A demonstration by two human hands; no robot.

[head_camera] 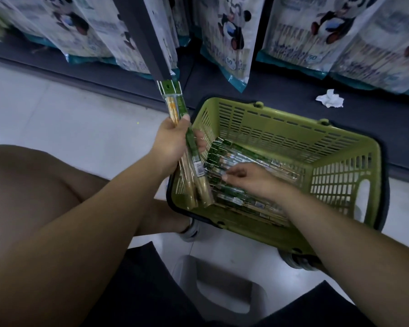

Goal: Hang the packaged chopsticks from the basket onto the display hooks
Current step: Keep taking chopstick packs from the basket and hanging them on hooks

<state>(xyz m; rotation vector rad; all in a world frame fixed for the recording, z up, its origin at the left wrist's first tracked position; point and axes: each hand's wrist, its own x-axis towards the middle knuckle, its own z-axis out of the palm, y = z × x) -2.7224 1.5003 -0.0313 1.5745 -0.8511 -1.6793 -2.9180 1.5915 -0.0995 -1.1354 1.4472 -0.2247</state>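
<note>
Pale floor tiles (69, 114) are carrying the green basket (293, 119), where your right hand (253, 179), fingers (232, 174) loosely apart, is touching the loose packs (224, 156) lying lengthwise under them, while your left hand (172, 140) is clamping an upright bundle (175, 107).

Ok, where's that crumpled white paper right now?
In the head view the crumpled white paper lies upper right on the dark shelf base, just beyond the far rim of the green basket and below the hanging panda bags.
</note>
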